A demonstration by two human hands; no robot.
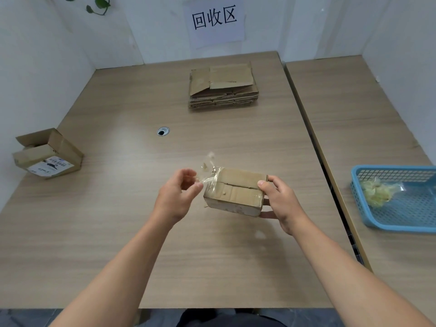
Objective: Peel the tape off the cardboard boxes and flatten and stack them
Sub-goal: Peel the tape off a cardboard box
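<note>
In the middle of the frame the person held a small brown cardboard box (pixel 236 192) between both hands, lifted a little off the pale wood-grain worktop (pixel 118 232). The right hand (pixel 280 199) gripped the box's right end, thumb pressed on the top face and the other fingers wrapped beneath. The left hand (pixel 177 197) sat just beside the box's left end, its fingers (pixel 188 173) curled, with thumb and forefinger pinching a strip of clear glossy tape (pixel 208 178). One end of that strip stuck to the box's left edge. The loose part stood up crumpled above the pinch. The box's top flaps lay closed, the seam between them running left to right.

Toward the top centre of the frame, well apart from the hands, a stack of flattened brown cardboard boxes (pixel 223 88) lay on the same worktop, its edges roughly squared. At the left edge of the frame an open brown cardboard box with a white printed label (pixel 47 154) rested tilted, flaps up. A round metal cable grommet (pixel 163 131) was set in the worktop between that box and the stack.

On a second worktop (pixel 354 102) butted against the right side stood a blue perforated plastic basket (pixel 389 226), partly cut off by the frame, holding a wad of crumpled yellowish tape (pixel 377 193). A white paper sign with black characters (pixel 214 20) hung on the wall at top centre, and a few green leaves (pixel 99 4) showed at the upper left.
</note>
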